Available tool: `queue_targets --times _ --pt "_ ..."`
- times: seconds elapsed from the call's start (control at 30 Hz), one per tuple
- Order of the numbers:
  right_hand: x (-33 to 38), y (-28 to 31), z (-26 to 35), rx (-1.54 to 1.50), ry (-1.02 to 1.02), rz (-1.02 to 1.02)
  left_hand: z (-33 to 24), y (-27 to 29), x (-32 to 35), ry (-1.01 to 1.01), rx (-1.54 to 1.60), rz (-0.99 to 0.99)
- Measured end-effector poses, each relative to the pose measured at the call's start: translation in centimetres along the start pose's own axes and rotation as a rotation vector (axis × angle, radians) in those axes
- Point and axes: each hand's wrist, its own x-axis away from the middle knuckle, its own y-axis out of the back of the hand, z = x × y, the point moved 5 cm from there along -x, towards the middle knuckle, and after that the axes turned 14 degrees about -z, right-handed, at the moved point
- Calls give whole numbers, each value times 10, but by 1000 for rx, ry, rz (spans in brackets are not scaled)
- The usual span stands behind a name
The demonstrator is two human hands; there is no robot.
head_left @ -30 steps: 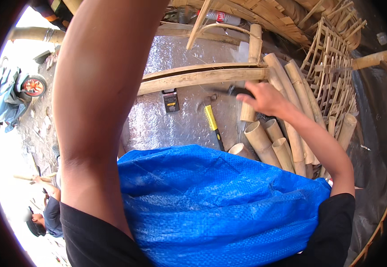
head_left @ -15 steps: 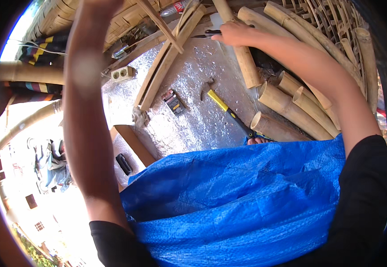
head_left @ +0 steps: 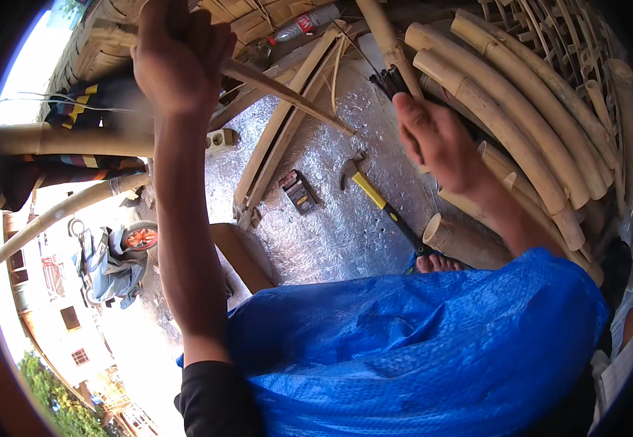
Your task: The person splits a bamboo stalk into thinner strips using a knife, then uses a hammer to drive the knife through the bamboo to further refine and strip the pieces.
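My left hand (head_left: pixel 182 65) is raised at the upper left, its fingers wrapped round a narrow bamboo strip (head_left: pixel 287 96). The strip slants down to the right, over a long split bamboo piece (head_left: pixel 287 109). At the upper right my right hand (head_left: pixel 437 142) is closed on a black-handled tool (head_left: pixel 391 81). A thin dark line runs up and left from the handle; motion smears it, so its exact kind cannot be made out. Below lie a hammer with a yellow and black handle (head_left: pixel 369 191) and a small dark box (head_left: pixel 298 191).
Cut bamboo poles (head_left: pixel 513 109) are stacked on the right. Blue sheeting (head_left: pixel 418 335) covers my lap, with a bare foot (head_left: pixel 437 263) at its edge. A plastic bottle (head_left: pixel 305 23) lies at the back; a socket block (head_left: pixel 220 140) and a cardboard piece (head_left: pixel 240 255) lie left.
My right hand has swung down and to the right with the black-handled tool. The left hand has come lower into view, and the bamboo strip's end has shifted right and down.
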Motion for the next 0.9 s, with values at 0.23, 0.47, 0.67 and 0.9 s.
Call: queue_targets --times 0.23,0.47,0.67,0.9 --pt "-6 -69 -130 402 140 -116 -5 -20 11 -30 5 68" --pt "-25 -34 -73 810 235 -127 2 -1 -5 -42 11 127" --pt "-21 -31 -62 181 -74 27 -2 -2 -1 -41 62 345" --pt "-13 -66 -120 466 45 -57 -2 -13 11 -199 -62 196"
